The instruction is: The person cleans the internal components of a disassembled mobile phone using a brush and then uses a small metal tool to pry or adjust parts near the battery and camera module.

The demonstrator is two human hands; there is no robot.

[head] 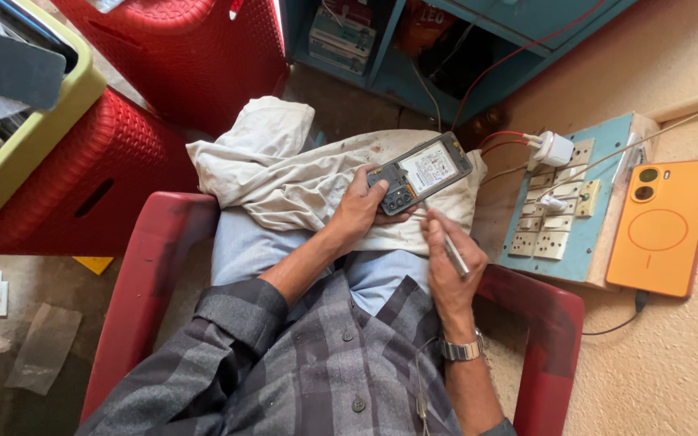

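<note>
My left hand (363,211) grips a small opened mobile phone (420,172) with its back cover off, showing the battery and circuit parts, held over a dirty white cloth (284,173) on my lap. My right hand (448,270) holds a thin metal tool (452,252), like tweezers or a small screwdriver, just below the phone; its tip is apart from the phone. A metal wristwatch (460,350) sits on my right wrist.
A blue board of wall sockets (559,218) with a white charger plug (555,148) lies to the right, beside an orange smartphone (662,228). Red plastic baskets (90,178) stand left. I sit in a red chair (547,339). Blue shelves (414,48) are ahead.
</note>
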